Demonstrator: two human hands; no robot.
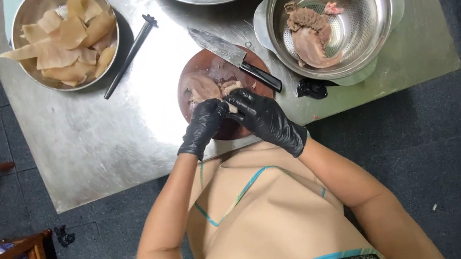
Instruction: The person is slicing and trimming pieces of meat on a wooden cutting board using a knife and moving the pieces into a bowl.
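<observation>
We've got left hand [203, 126] & right hand [263, 116] together, pinching pale meat [203, 87] on round board [220, 69]. Looks soft, wet, slippery, so grip thick edge w/ fingertips.

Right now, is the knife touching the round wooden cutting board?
Touching. The head view shows the knife lying flat across the cutting board's upper right edge, its blade resting on the wood and its black handle sticking out past the rim.
</observation>
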